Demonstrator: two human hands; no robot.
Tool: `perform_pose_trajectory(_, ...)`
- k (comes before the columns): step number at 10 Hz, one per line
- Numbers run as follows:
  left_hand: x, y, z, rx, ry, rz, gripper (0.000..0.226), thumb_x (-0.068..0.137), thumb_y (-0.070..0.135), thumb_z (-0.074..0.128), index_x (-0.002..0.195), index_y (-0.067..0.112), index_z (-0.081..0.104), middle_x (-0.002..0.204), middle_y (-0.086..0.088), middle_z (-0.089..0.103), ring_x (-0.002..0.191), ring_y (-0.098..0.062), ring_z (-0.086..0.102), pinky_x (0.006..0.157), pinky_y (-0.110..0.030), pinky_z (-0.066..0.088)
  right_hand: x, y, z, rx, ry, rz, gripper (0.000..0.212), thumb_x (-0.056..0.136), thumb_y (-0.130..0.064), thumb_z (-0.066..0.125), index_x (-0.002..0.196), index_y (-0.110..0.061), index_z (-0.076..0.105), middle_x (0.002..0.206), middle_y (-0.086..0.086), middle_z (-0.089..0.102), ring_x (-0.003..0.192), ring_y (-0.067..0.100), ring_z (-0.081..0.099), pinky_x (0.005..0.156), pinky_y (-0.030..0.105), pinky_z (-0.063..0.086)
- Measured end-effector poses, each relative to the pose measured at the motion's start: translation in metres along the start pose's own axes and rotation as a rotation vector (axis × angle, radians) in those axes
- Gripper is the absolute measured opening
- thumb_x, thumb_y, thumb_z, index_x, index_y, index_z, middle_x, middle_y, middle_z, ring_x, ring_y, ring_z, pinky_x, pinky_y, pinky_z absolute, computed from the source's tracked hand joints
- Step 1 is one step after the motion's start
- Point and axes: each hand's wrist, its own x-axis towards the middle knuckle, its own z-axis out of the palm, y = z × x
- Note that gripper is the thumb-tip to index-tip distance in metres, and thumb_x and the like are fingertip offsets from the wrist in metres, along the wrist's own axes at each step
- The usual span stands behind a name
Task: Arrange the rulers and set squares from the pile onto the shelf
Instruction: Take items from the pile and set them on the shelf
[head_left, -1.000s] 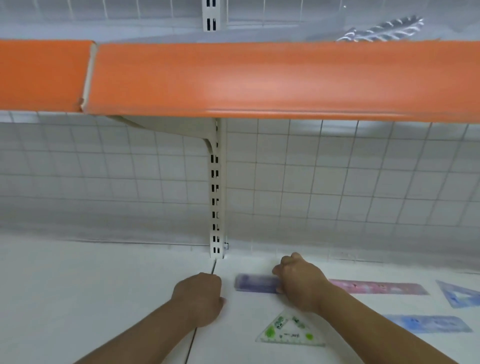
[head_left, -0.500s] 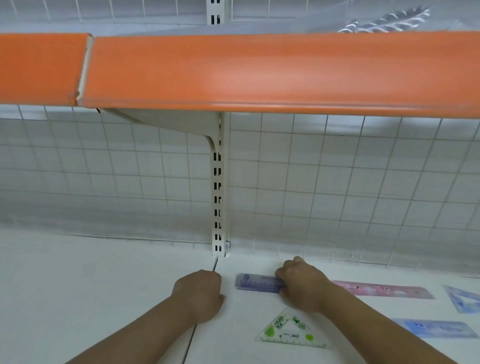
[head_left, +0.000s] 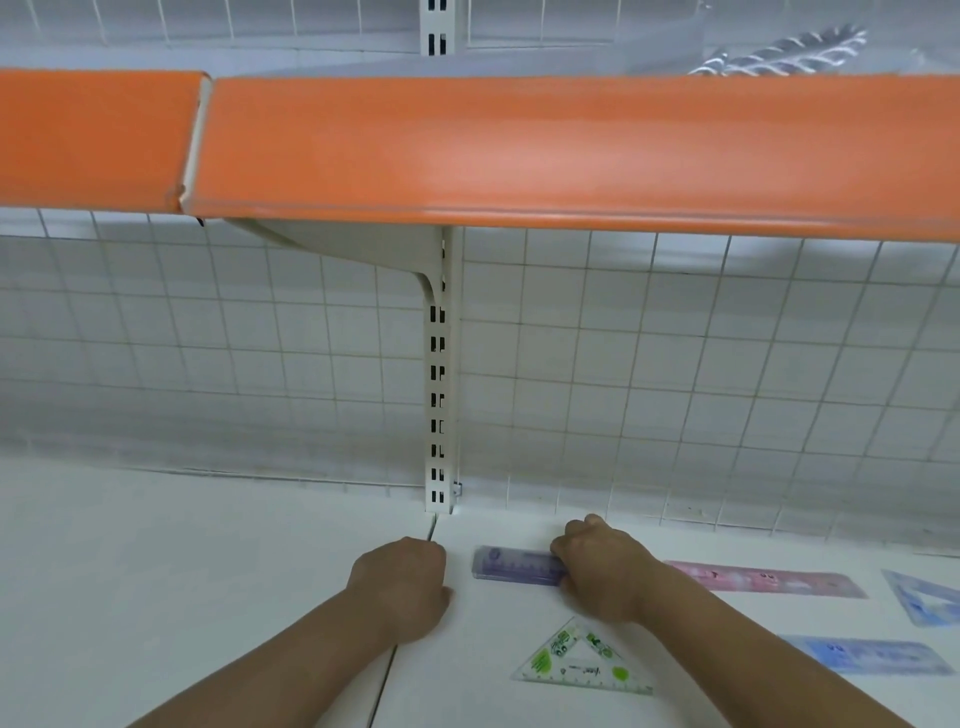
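Purple ruler (head_left: 514, 566): right end covered by the right hand (head_left: 602, 569); fingertip contact not visible. Pink ruler (head_left: 769, 582): left end hidden behind the right forearm, print blurred. Blue set square (head_left: 930, 600): cut off by the right frame edge. Green set square (head_left: 582, 660): lettering too small to read. Left hand (head_left: 400, 587): fingers curled under, contents undeterminable. Silvery object (head_left: 779, 52) on the upper level: lower part hidden by the orange shelf edge (head_left: 519, 150), identity unclear.

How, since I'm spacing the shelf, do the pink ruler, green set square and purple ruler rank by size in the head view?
1. pink ruler, longest.
2. green set square, nearer the camera.
3. purple ruler: unsure, right hand covers one end.
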Motion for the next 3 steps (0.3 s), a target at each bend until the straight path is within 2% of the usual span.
perform_pose_trajectory(1, 0.001, 0.003, -0.001, 0.002, 0.012, 0.017, 0.029, 0.098, 0.033, 0.041, 0.115, 0.014, 0.053, 0.121, -0.002, 0.057, 0.112, -0.022, 0.055, 0.086, -0.031, 0.044, -0.004, 0.001, 0.001, 0.045, -0.007, 0.037, 0.021, 0.092, -0.018, 0.040, 0.105, -0.011, 0.055, 0.096, 0.001, 0.037, 0.097, 0.021, 0.041, 0.079, 0.030, 0.037)
perform_pose_trajectory(2, 0.004, 0.007, -0.003, -0.010, 0.020, 0.036, 0.028, 0.097, 0.033, 0.041, 0.116, 0.016, 0.053, 0.121, -0.002, 0.057, 0.111, -0.021, 0.056, 0.087, -0.030, 0.045, -0.011, 0.005, 0.001, 0.144, 0.025, 0.075, 0.041, 0.091, -0.043, 0.049, 0.121, -0.016, 0.051, 0.114, 0.003, 0.045, 0.109, 0.022, 0.042, 0.091, 0.033, 0.043)
perform_pose_trajectory(3, 0.008, 0.012, -0.004, -0.016, 0.063, 0.063, 0.023, 0.097, 0.027, 0.042, 0.112, 0.015, 0.055, 0.117, -0.002, 0.059, 0.107, -0.021, 0.058, 0.082, -0.028, 0.045, -0.019, 0.012, 0.000, 0.165, 0.070, 0.102, 0.052, 0.092, -0.049, 0.046, 0.132, -0.016, 0.046, 0.126, 0.004, 0.045, 0.119, 0.023, 0.040, 0.098, 0.036, 0.041)
